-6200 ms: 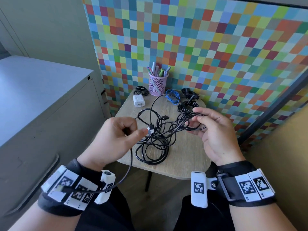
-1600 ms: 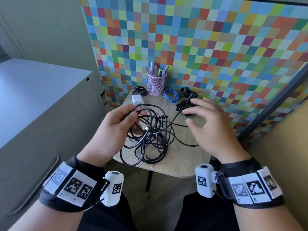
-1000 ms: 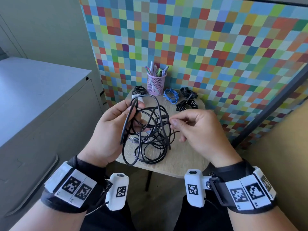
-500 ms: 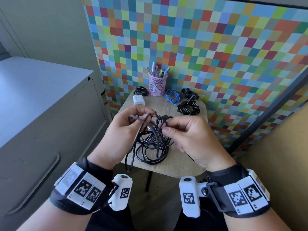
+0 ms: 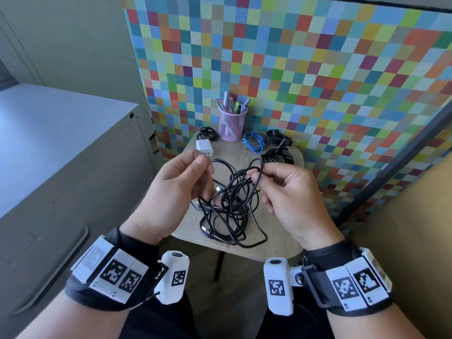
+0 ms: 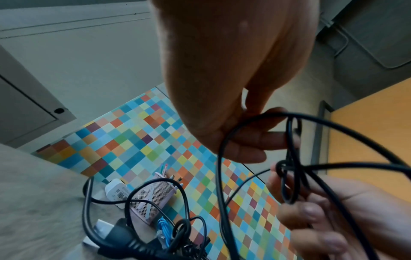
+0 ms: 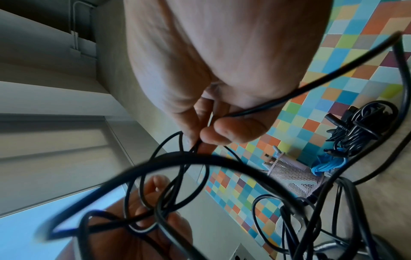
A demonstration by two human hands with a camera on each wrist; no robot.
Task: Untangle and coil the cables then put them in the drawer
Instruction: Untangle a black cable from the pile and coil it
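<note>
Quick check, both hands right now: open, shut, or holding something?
Left hand: pinches a strand of the tangled black cable between thumb and fingers.
Right hand: pinches another loop of the same black cable at its fingertips.

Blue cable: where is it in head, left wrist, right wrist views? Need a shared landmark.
Head: blue cable at the table's far edge, centre.
Left wrist: bottom centre, behind black loops.
Right wrist: right side, mid-height.
Landmark: pink mesh pen cup right next to it in every view.

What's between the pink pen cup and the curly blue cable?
Nothing: bare wooden tabletop separates the pink mesh pen cup and the coiled blue cable, seen in the head view.
</note>
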